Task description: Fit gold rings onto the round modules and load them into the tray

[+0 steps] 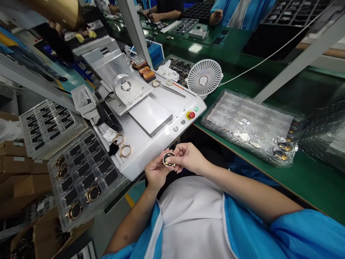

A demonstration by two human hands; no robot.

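Observation:
A round watch case (168, 159) with a gold rim and dark face is held in front of my body, just off the machine's front edge. My left hand (156, 172) grips its rim from the left. From the right, my right hand (185, 157) closes on it, with the thumb lying over the dark face. Two bare gold watch rings (125, 150) rest on the white machine (145, 158) to the left of my hands. Beyond them stands the machine's metal fixture (125, 85) with a round seat.
At the left, a clear tray (78, 187) holds several watch cases, with another stacked tray (50, 124) behind. A red stop button (191, 115) sits on the machine's corner. A white fan (204, 77) and a wrapped tray stack (248, 126) stand right. Co-workers sit across the green table (234, 68).

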